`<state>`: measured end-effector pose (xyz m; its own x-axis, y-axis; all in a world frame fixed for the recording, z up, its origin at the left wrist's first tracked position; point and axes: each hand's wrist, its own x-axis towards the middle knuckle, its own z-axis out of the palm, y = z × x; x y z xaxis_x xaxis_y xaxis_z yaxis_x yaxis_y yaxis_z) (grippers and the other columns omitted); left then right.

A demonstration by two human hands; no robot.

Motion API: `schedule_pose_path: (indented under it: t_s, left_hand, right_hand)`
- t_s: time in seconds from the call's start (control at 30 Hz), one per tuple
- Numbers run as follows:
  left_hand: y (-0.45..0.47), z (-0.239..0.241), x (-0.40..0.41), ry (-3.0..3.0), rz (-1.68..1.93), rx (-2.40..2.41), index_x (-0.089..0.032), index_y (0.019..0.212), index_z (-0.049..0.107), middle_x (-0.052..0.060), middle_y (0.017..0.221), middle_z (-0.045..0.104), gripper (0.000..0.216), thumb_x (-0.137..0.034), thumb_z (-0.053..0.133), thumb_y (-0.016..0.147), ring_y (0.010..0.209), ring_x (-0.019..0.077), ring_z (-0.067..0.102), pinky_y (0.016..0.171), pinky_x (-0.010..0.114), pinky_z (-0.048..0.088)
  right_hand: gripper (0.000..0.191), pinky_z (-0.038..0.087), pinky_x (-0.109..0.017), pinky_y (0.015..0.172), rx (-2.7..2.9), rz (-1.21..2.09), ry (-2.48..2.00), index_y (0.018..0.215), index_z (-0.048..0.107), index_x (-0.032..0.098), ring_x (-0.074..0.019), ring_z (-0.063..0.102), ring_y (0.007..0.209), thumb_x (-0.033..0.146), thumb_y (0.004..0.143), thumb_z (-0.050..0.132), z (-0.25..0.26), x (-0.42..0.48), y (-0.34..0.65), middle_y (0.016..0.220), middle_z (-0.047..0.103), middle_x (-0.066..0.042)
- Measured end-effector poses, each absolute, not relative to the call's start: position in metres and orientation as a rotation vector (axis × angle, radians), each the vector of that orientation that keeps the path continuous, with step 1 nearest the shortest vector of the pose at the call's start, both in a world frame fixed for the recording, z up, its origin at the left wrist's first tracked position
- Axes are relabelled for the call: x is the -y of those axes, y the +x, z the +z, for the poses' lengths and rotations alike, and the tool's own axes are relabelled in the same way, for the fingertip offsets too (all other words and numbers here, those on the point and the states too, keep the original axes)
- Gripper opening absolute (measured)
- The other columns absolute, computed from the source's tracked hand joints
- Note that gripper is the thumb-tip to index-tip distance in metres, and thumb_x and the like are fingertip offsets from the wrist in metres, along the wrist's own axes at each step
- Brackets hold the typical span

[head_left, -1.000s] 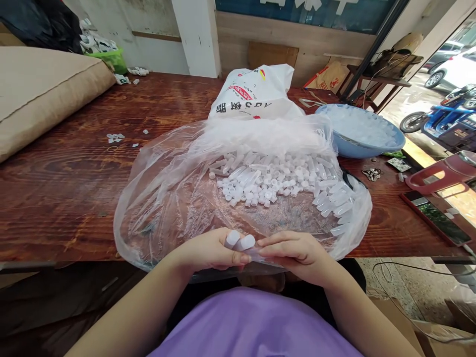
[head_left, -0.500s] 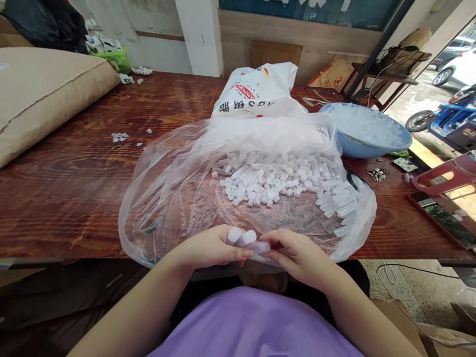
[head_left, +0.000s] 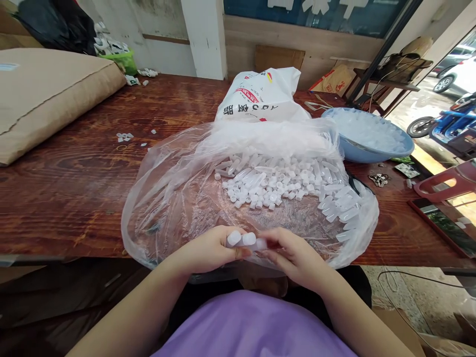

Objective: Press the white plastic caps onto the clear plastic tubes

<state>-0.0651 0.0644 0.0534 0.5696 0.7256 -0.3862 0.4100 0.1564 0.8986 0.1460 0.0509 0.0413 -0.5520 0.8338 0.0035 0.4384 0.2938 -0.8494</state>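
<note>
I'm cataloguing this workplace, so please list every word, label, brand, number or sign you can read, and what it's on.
"树脂", upside down, black: printed white plastic sack; beside it, apparently "ABS".
Red print on that sack: too blurred.
Tan paper bag with red edging: print too small.
Dark blue window panel: large white characters, cut off.
White label on the bulky brown paper package: too small.

We saw bright daylight far right of the right hand [head_left: 288, 250], its fingers [head_left: 274, 236] slightly blurred, and deep shadow lower-left of the left hand [head_left: 212, 250].
</note>
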Motion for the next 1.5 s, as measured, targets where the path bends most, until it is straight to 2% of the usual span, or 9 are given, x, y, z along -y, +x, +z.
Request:
schedule_pose_path:
  t_s: [0.27, 0.47, 0.6, 0.73, 0.97, 1.13, 1.27, 1.37, 1.5]
  left_hand:
    - [-0.059, 0.058, -0.057, 1.908, 0.263, -1.233, -0.020, 0.088, 0.062, 0.003, 0.086, 0.065, 0.021, -0.019, 0.046, 0.074, 0.077, 0.0185, 0.058, 0.067, 0.026, 0.041]
    - [-0.082, 0.058, -0.122, 2.303, 0.035, -1.763, -0.021, 0.086, 0.057, 0.004, 0.085, 0.066, 0.017, -0.027, 0.050, 0.072, 0.078, 0.0207, 0.061, 0.064, 0.026, 0.044]
    - [-0.106, 0.059, -0.186, 2.394, 0.008, -1.938, -0.017, 0.084, 0.059, 0.011, 0.093, 0.065, 0.021, -0.031, 0.044, 0.078, 0.088, 0.0271, 0.060, 0.072, 0.033, 0.044]
    - [-0.108, 0.054, -0.219, 2.527, -0.083, -1.796, -0.018, 0.084, 0.062, 0.008, 0.102, 0.065, 0.017, -0.026, 0.050, 0.075, 0.098, 0.0238, 0.057, 0.085, 0.030, 0.041]
    - [-0.090, 0.039, -0.231, 2.490, -0.162, -1.670, -0.018, 0.078, 0.065, 0.009, 0.095, 0.068, 0.017, -0.013, 0.054, 0.066, 0.090, 0.0249, 0.061, 0.079, 0.030, 0.043]
    - [-0.087, 0.042, -0.232, 2.414, 0.031, -1.642, -0.018, 0.083, 0.066, 0.010, 0.100, 0.065, 0.023, -0.012, 0.057, 0.062, 0.088, 0.0275, 0.061, 0.077, 0.032, 0.043]
    - [-0.082, 0.059, -0.202, 2.303, 0.344, -1.599, -0.020, 0.100, 0.062, 0.005, 0.099, 0.064, 0.033, -0.022, 0.055, 0.068, 0.089, 0.0233, 0.060, 0.075, 0.028, 0.044]
    - [-0.065, 0.068, -0.160, 1.747, 0.812, -1.371, -0.018, 0.086, 0.060, 0.000, 0.074, 0.063, 0.024, -0.031, 0.061, 0.066, 0.068, 0.0164, 0.058, 0.060, 0.024, 0.043]
    - [-0.031, 0.063, -0.106, 1.028, 0.985, -0.997, -0.016, 0.071, 0.055, -0.003, 0.057, 0.059, 0.026, -0.033, 0.070, 0.058, 0.051, 0.0104, 0.052, 0.050, 0.021, 0.039]
  right_hand:
    - [0.017, 0.046, -0.025, 0.064, 1.970, 1.253, -1.268, 0.100, 0.054, 0.020, -0.0135, 0.058, 0.069, 0.026, 0.087, 0.046, 0.027, -0.046, 0.132, 0.076, 0.062, -0.001]
    - [0.032, 0.045, -0.031, 0.080, 2.189, 0.883, -1.530, 0.117, 0.050, 0.019, -0.0196, 0.058, 0.094, 0.030, 0.088, 0.046, 0.030, -0.082, 0.133, 0.108, 0.059, -0.010]
    - [0.027, 0.044, -0.030, 0.074, 2.292, 0.456, -1.868, 0.112, 0.054, 0.016, -0.0221, 0.059, 0.091, 0.026, 0.090, 0.043, 0.026, -0.109, 0.138, 0.110, 0.055, -0.012]
    - [0.024, 0.044, -0.027, 0.070, 2.347, 0.394, -1.870, 0.108, 0.055, 0.016, -0.0207, 0.059, 0.087, 0.024, 0.089, 0.044, 0.017, -0.117, 0.139, 0.106, 0.055, -0.011]
    - [0.020, 0.043, -0.030, 0.082, 2.337, 0.402, -1.821, 0.103, 0.056, 0.012, -0.0224, 0.056, 0.096, 0.018, 0.087, 0.046, 0.015, -0.113, 0.138, 0.101, 0.058, -0.013]
    - [0.031, 0.043, -0.034, 0.089, 2.246, 0.472, -1.736, 0.117, 0.050, 0.011, -0.0211, 0.055, 0.102, 0.016, 0.087, 0.043, 0.016, -0.105, 0.148, 0.112, 0.055, -0.014]
    - [0.025, 0.050, -0.034, 0.079, 1.961, 0.669, -1.471, 0.108, 0.057, 0.017, -0.0187, 0.061, 0.090, 0.021, 0.086, 0.047, 0.018, -0.086, 0.158, 0.101, 0.060, -0.009]
    - [0.023, 0.052, -0.034, 0.078, 1.754, 0.759, -1.272, 0.106, 0.057, 0.021, -0.0185, 0.063, 0.087, 0.027, 0.084, 0.054, 0.022, -0.071, 0.155, 0.096, 0.065, -0.007]
    - [0.017, 0.050, -0.036, 0.085, 1.743, 0.555, -1.065, 0.098, 0.061, 0.024, -0.0196, 0.062, 0.095, 0.027, 0.082, 0.058, 0.028, -0.057, 0.147, 0.101, 0.065, -0.007]
